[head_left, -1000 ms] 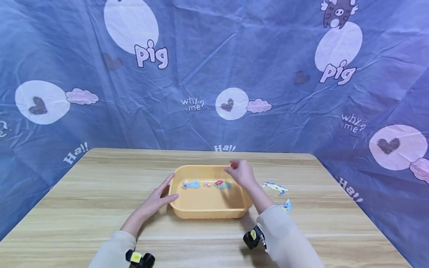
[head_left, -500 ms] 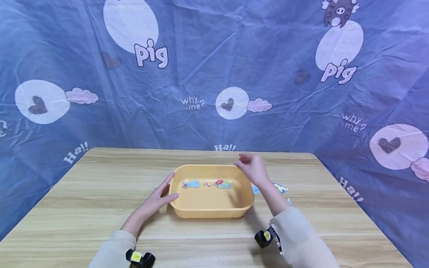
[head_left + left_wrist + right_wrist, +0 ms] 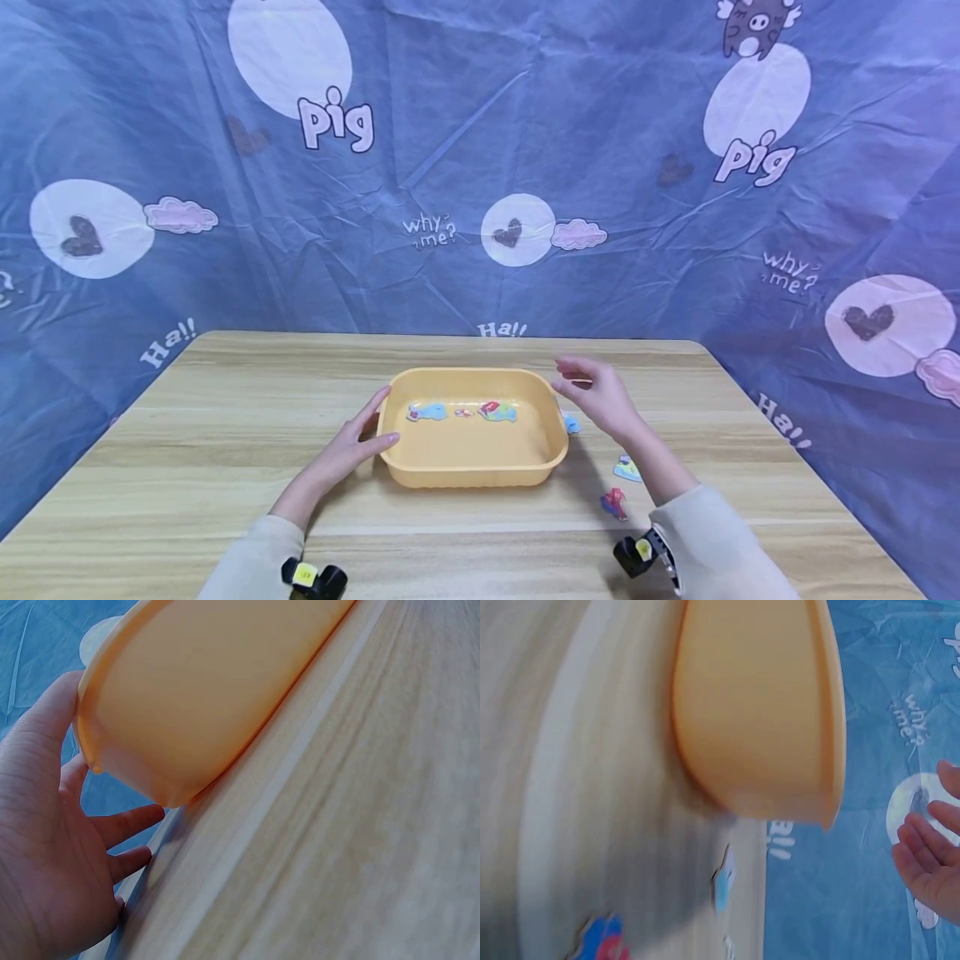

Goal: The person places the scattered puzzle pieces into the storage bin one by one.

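Note:
A yellow-orange plastic basin (image 3: 465, 478) stands on the wooden table. Inside lie flat, fish-like printed cutouts: a blue one (image 3: 427, 412), a tiny red-and-white one (image 3: 464, 413) and a red-and-green one (image 3: 498, 412). My left hand (image 3: 341, 450) holds the basin's left end, thumb over the rim and fingers spread along the outside, as the left wrist view (image 3: 60, 847) shows. Beyond the right rim my right hand (image 3: 603, 400) hovers with loosely bent fingers and nothing in them. Below it are a light blue cutout (image 3: 572, 423), a yellow-and-blue one (image 3: 627, 468) and a red-and-blue one (image 3: 613, 503).
The light wooden table (image 3: 225, 467) reaches back to a blue printed cloth (image 3: 375, 292) hanging behind and on both sides. My right forearm hides part of the table right of the basin. A small camera (image 3: 636, 556) sits on each wrist.
My right hand has moved from over the basin's interior to the right, past its rim. The forearm's shift uncovers the red-and-blue cutout. The left hand and the basin stay put.

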The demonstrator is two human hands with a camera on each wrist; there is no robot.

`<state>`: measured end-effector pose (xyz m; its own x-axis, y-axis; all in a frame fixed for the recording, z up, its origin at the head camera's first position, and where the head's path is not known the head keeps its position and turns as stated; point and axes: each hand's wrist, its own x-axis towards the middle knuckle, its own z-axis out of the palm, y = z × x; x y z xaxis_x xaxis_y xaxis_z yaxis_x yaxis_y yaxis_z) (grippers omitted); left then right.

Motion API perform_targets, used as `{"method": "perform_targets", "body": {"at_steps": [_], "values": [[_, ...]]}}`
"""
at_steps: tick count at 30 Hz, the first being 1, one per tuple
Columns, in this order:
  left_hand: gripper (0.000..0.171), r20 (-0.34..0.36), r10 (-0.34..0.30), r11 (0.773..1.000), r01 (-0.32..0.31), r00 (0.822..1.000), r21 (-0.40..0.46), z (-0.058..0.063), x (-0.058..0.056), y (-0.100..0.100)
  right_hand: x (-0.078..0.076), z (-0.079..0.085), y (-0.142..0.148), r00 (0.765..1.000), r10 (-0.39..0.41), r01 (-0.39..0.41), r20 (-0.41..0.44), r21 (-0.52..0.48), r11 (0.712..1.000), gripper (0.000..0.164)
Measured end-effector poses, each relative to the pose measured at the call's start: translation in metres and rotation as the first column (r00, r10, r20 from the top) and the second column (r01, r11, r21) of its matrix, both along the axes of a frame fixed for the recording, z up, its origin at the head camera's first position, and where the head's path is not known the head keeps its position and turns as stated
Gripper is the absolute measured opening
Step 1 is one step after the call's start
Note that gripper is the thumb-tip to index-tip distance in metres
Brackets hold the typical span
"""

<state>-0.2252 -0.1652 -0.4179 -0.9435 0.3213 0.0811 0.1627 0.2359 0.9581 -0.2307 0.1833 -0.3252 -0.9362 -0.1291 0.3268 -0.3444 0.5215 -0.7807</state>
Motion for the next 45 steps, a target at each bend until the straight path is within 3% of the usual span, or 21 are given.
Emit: {"method": "perform_targets", "body": {"at_steps": [16, 24, 32, 45], "values": [[0.072, -0.004, -0.014, 1.000, 0.014, 1.000, 0.005, -0.001, 0.000, 0.001, 0.026, -0.020, 0.039, 0.999, 0.028, -0.029, 0.036, 0.024, 0.999, 0.032], [0.073, 0.008, -0.007, 1.000, 0.007, 1.000, 0.006, -0.001, 0.000, 0.002, 0.042, -0.029, 0.055, 0.994, 0.088, -0.092, 0.062, 0.059, 0.994, 0.028], [0.070, 0.000, -0.012, 1.000, 0.012, 1.000, 0.002, 0.000, 0.001, 0.002, 0.053, -0.039, 0.074, 0.989, 0.139, -0.144, 0.043, 0.176, 0.974, 0.024], [0.073, 0.000, -0.004, 1.000, 0.004, 1.000, -0.004, 0.000, -0.001, 0.001, 0.063, -0.054, 0.089, 0.984, 0.179, -0.172, -0.002, 0.271, 0.947, 0.025]]}}
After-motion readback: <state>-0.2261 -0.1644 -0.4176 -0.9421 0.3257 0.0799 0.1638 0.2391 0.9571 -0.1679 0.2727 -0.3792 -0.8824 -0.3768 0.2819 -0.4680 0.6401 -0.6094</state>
